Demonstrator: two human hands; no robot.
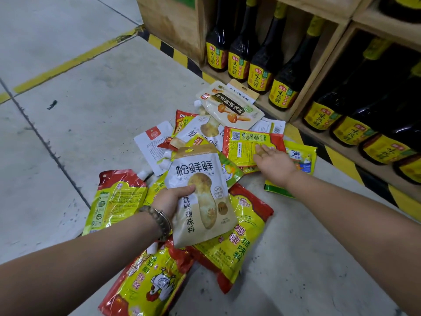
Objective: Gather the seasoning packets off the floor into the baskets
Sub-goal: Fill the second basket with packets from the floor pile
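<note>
Beige-and-white mushroom-printed seasoning pouch is up off the heap, upright with its front to the camera. The left hand grips it at its left edge, thumb curled over the front; the fingers behind cannot be seen. A beaded bracelet circles that wrist.

The right hand stretches forward flat, its straight fingers touching a red-and-yellow foil packet that lies back-side up on the pile; it grasps nothing.

The other packets lie overlapping on the grey concrete floor. A red-and-yellow chicken-printed bag lies nearest the camera. A second red-and-yellow bag lies partly under the held pouch, and a third red-and-yellow bag lies at the left. A white spouted pouch lies further back. A cream pouch with brown mushrooms lies at the foot of the shelving, and a yellow-and-blue packet lies just beside the right hand.

Behind stands a wooden shelf unit holding dark bottles with yellow labels. Black-and-yellow hazard tape runs along its base, and a yellow painted line crosses the floor.
</note>
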